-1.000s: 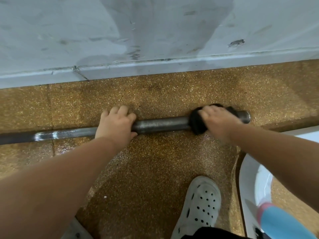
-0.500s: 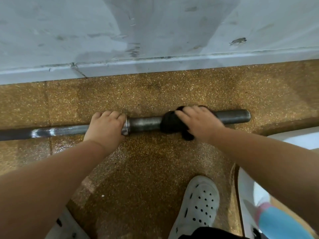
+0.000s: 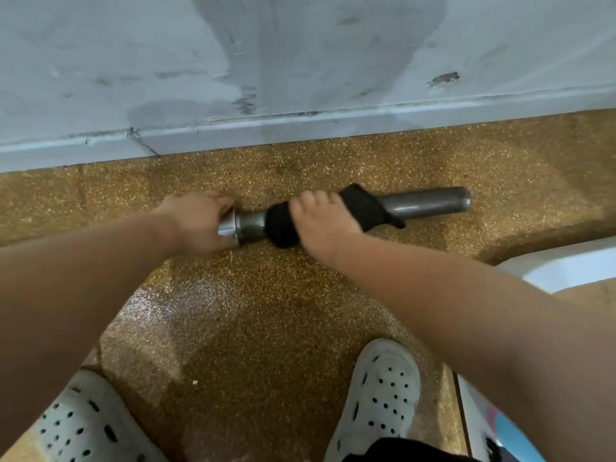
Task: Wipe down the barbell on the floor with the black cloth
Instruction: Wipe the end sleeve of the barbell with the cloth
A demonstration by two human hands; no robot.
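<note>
left hand (image 3: 196,221) curled round the barbell (image 3: 430,203) shaft, tight against the collar (image 3: 234,225), pinning it. barbell lies on the floor (image 3: 266,311) along the wall (image 3: 300,125), near the floor's far edge; the left forearm hides the shaft. steel bar: judged heavy, rigid, round, so it rolls unless pinned; smooth sleeve probably slick. black cloth (image 3: 363,208) soft and limp, wrapped round the sleeve just right of the collar, loose tail toward the bare end. right hand (image 3: 320,225) clenched over cloth and sleeve together. best hold: cloth fully round the bar. in the way: floor blocks the underside, wall close behind; white shoes (image 3: 380,395) well clear; white curved thing (image 3: 566,265) at the floor's right edge, near the bar tip
</note>
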